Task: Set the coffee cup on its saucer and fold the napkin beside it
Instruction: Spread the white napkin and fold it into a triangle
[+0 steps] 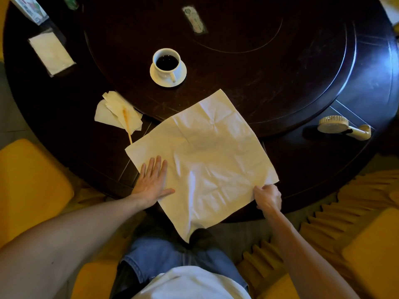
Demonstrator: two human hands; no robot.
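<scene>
- Napkin (205,160): lies unfolded on the dark surface (280,83); its near corner hangs over the edge toward the lap.
- Left hand (151,182): flat on the napkin's left part, fingers extended and close together.
- Right hand (268,198): fingers pinch the napkin's right corner.
- Risk: pulling the corner without left-hand pressure likely drags the sheet off the edge.
- Coffee cup (166,62): full, already on its saucer (181,77), beyond the napkin; a wide fold sweep could strike it.
</scene>
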